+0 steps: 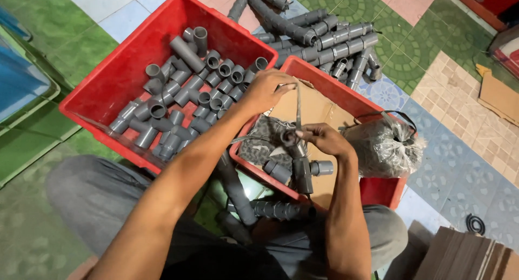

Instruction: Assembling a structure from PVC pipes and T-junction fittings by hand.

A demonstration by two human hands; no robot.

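I see my right hand [323, 140] gripping a grey pipe assembly [301, 169] over the near red crate [378, 190], while my left hand [266, 90] pinches a thin strip [298, 107] rising from it. To the left, the far red crate [116, 77] holds loose grey fittings [186, 99].

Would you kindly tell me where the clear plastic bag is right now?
In the head view, the clear plastic bag sits right of centre, at the right end of the smaller red plastic crate, beside the right hand.
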